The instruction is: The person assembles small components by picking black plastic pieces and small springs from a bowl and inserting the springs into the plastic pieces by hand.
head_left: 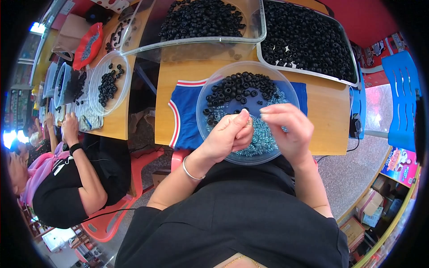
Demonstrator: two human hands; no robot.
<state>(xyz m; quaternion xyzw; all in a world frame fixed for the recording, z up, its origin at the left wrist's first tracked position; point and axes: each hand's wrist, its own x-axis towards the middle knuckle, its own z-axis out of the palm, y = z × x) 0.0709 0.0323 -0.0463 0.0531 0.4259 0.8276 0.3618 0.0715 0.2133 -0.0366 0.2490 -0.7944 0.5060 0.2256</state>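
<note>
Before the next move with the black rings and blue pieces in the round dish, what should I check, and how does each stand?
1. Left hand closed on a small part: ok, though the part itself cannot be told.
2. Right hand fingertips pinched beside the left: ok.
3. Round clear plastic dish resting on the blue cloth: ok.
4. Black rubber rings and small blue metal pieces left in the dish: ok.
5. Part seated correctly: cannot tell.

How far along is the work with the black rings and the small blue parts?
Done: a heap of small blue parts lies in the round clear dish. In hand: the left hand and right hand meet over it, pinching something too small to tell. Left: black rings in the dish, plus two full trays behind.
</note>
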